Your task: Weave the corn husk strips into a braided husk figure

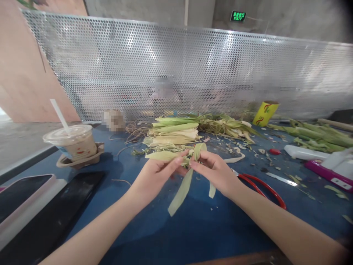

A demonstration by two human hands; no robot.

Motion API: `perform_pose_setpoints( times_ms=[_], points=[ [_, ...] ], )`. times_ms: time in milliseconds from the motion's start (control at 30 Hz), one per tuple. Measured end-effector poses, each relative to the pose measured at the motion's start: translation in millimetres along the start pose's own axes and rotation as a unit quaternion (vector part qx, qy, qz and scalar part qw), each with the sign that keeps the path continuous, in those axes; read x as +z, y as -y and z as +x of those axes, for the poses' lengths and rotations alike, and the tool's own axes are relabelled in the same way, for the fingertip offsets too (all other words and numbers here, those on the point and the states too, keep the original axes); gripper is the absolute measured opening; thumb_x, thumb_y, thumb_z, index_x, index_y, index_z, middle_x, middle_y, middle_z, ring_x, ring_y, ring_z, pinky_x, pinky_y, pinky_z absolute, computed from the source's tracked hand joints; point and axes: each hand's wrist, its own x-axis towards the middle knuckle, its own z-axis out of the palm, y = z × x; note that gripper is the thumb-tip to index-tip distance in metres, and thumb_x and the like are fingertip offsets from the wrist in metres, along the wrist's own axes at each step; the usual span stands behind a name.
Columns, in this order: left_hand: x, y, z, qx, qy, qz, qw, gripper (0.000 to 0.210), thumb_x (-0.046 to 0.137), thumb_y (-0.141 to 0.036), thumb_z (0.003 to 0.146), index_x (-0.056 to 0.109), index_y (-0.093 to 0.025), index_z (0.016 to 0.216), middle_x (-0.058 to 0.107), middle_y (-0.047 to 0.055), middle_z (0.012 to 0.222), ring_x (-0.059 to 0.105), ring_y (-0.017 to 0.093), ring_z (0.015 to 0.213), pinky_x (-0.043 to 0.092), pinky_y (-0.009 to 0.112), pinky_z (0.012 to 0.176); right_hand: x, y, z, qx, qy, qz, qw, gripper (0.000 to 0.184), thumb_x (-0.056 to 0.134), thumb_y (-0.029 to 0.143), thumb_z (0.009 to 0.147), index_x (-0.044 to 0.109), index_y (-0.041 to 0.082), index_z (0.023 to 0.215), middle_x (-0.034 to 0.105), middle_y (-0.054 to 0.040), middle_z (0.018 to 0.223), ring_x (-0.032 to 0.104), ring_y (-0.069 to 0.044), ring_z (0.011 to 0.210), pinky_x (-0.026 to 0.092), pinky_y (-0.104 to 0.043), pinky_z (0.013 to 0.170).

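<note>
2 hands work strips of corn husk above a blue table.

The left hand point(156, 173) and right hand point(213, 169) meet over the blue table point(171, 228), each pinching the pale green corn husk strips point(190, 156) between thumb and fingertips; loose ends hang down between the wrists. Just behind lies a stack of husks point(173, 134). Red-handled scissors point(261, 189) rest beside the right wrist. At the left stand a lidded drink cup point(73, 141) with a straw and 2 dark phones point(44, 217).
</note>
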Motion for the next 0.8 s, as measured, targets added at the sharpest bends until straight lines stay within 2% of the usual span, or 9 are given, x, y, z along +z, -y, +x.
perform_pose_setpoints(
  times_ms=[100, 200, 267, 333, 400, 500, 600, 700, 800],
  points=[
    [2.1, 0.8, -2.0, -0.025, 0.031, 0.004, 0.999, 0.026, 0.065, -0.039, 0.066, 0.067, -0.015, 0.076, 0.063, 0.000, 0.058, 0.054, 0.013, 0.055, 0.041, 0.024, 0.053, 0.2, -2.2, 0.9, -0.004, -0.007, -0.009, 1.000, 0.017, 0.053, 0.033, 0.078, 0.054, 0.020, 0.068, 0.049, 0.0014, 0.064, 0.049, -0.014, 0.064, 0.042, -0.027, 0.063],
    [4.6, 0.2, -4.6, -0.045, 0.031, -0.036, 0.998, 0.044, 0.067, -0.034, 0.064, 0.058, -0.015, 0.103, 0.053, -0.007, 0.052, 0.047, 0.010, 0.050, 0.036, 0.022, 0.052, 1.1, -2.8, 0.6, 0.004, -0.026, -0.016, 1.000, 0.015, 0.056, 0.033, 0.077, 0.056, 0.019, 0.071, 0.054, 0.0010, 0.065, 0.051, -0.013, 0.063, 0.042, -0.026, 0.061],
    [6.0, -0.5, -5.9, -0.058, 0.061, -0.060, 0.995, 0.048, 0.065, -0.031, 0.067, 0.054, -0.016, 0.111, 0.047, -0.009, 0.051, 0.042, 0.008, 0.048, 0.034, 0.022, 0.051, 1.7, -2.7, 0.4, 0.019, -0.033, -0.013, 0.999, 0.015, 0.056, 0.033, 0.076, 0.058, 0.018, 0.074, 0.057, 0.0005, 0.067, 0.053, -0.013, 0.065, 0.042, -0.025, 0.061],
    [6.8, -0.5, -6.5, -0.059, 0.085, -0.067, 0.992, 0.035, 0.062, -0.029, 0.068, 0.059, -0.016, 0.100, 0.043, -0.009, 0.051, 0.039, 0.007, 0.047, 0.031, 0.021, 0.049, 1.6, -3.0, 0.6, 0.026, -0.023, -0.006, 0.999, 0.017, 0.056, 0.034, 0.077, 0.059, 0.018, 0.073, 0.058, 0.0000, 0.067, 0.055, -0.014, 0.066, 0.043, -0.026, 0.063],
    [7.2, 0.5, -6.6, -0.051, 0.078, -0.062, 0.994, 0.017, 0.063, -0.028, 0.067, 0.060, -0.015, 0.078, 0.044, -0.008, 0.052, 0.039, 0.007, 0.047, 0.030, 0.020, 0.049, 0.8, -3.9, 1.3, 0.024, -0.012, 0.022, 0.999, 0.020, 0.053, 0.037, 0.079, 0.061, 0.018, 0.073, 0.061, -0.0011, 0.071, 0.057, -0.015, 0.071, 0.044, -0.027, 0.067],
    [8.3, 3.3, -6.0, -0.044, 0.060, -0.049, 0.996, 0.019, 0.063, -0.026, 0.065, 0.048, -0.016, 0.057, 0.045, -0.006, 0.051, 0.040, 0.007, 0.047, 0.031, 0.020, 0.047, -0.5, -5.6, 2.3, 0.014, -0.023, 0.066, 0.997, 0.020, 0.054, 0.037, 0.079, 0.064, 0.020, 0.078, 0.064, -0.0030, 0.082, 0.057, -0.018, 0.084, 0.044, -0.031, 0.076],
    [9.9, 6.0, -5.8, -0.015, 0.042, -0.032, 0.999, 0.021, 0.060, -0.031, 0.067, 0.050, -0.017, 0.054, 0.046, -0.005, 0.050, 0.042, 0.009, 0.047, 0.033, 0.022, 0.046, 0.5, -6.2, 2.2, -0.004, -0.047, 0.087, 0.995, 0.014, 0.060, 0.034, 0.075, 0.067, 0.022, 0.075, 0.063, -0.0028, 0.083, 0.057, -0.019, 0.087, 0.043, -0.034, 0.082],
    [12.3, 7.1, -6.7, 0.028, 0.006, -0.012, 1.000, 0.025, 0.060, -0.038, 0.067, 0.058, -0.016, 0.055, 0.054, -0.002, 0.053, 0.046, 0.011, 0.049, 0.035, 0.023, 0.046, 3.9, -5.8, 1.1, -0.026, -0.050, 0.116, 0.992, 0.009, 0.065, 0.032, 0.071, 0.070, 0.025, 0.072, 0.061, -0.0032, 0.094, 0.054, -0.020, 0.097, 0.041, -0.037, 0.088],
    [15.8, 6.1, -8.0, 0.057, -0.011, -0.017, 0.998, 0.024, 0.058, -0.038, 0.070, 0.066, -0.016, 0.064, 0.061, 0.000, 0.061, 0.051, 0.013, 0.054, 0.038, 0.023, 0.049, 7.3, -5.3, -0.7, -0.022, -0.054, 0.156, 0.986, 0.004, 0.069, 0.032, 0.067, 0.071, 0.029, 0.069, 0.059, -0.0030, 0.102, 0.050, -0.023, 0.105, 0.040, -0.041, 0.090]
  ],
)
